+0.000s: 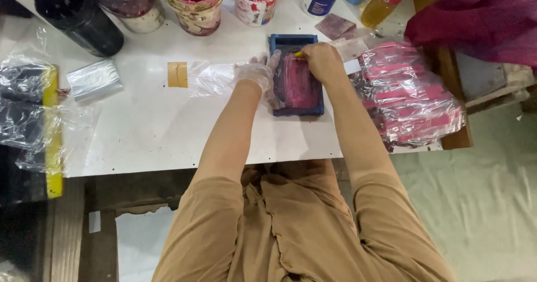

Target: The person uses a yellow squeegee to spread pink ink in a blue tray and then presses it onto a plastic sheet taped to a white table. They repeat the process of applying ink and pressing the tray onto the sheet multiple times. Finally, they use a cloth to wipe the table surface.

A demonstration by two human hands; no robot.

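Note:
A small blue rectangular frame [297, 112] smeared with pink paint lies on the white table [156, 131]. My left hand [258, 76], in a thin clear plastic glove, presses on the frame's left edge. My right hand [323, 60], bare, is closed on a small yellow-tipped tool [298, 53] at the frame's far end, over the pink surface.
Several paint-stained tubs [193, 2] and a black cup [78, 16] stand along the table's far edge, with bottles [380, 5] at the far right. A pile of clear bags with pink pieces [408, 97] lies to the right. Plastic wrap and a yellow strip [52, 125] sit left.

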